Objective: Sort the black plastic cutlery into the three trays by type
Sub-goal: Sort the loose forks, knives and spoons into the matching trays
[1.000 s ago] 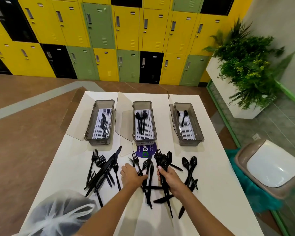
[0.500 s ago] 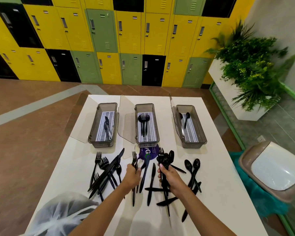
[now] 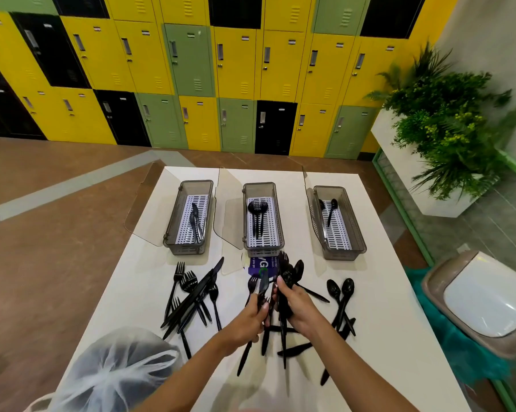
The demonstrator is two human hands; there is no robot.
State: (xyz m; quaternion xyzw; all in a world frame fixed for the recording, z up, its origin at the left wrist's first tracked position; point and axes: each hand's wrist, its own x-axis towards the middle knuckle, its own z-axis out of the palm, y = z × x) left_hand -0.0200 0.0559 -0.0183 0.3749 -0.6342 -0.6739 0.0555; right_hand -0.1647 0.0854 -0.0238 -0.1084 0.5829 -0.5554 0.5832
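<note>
Three grey trays stand in a row on the white table (image 3: 381,331). The left tray (image 3: 173,221) holds knives, the middle tray (image 3: 278,230) holds forks, the right tray (image 3: 353,221) holds spoons. My right hand (image 3: 298,304) grips a bundle of spoons and forks (image 3: 289,272) upright. Beside it, my left hand (image 3: 249,319) holds a fork and a knife (image 3: 258,285) lifted off the table. Loose forks and knives (image 3: 194,295) lie to the left, spoons (image 3: 341,292) to the right, more cutlery under my hands.
A white mesh bag (image 3: 114,373) lies at the table's near left corner. A purple sticker (image 3: 261,264) shows in front of the middle tray. Open clear tray lids lean left of each tray. A bin (image 3: 482,301) and a planter (image 3: 435,138) stand right of the table.
My left hand has picked up a fork and a knife and moved right, close to my right hand. My right hand keeps its bundle. The camera has tilted up slightly.
</note>
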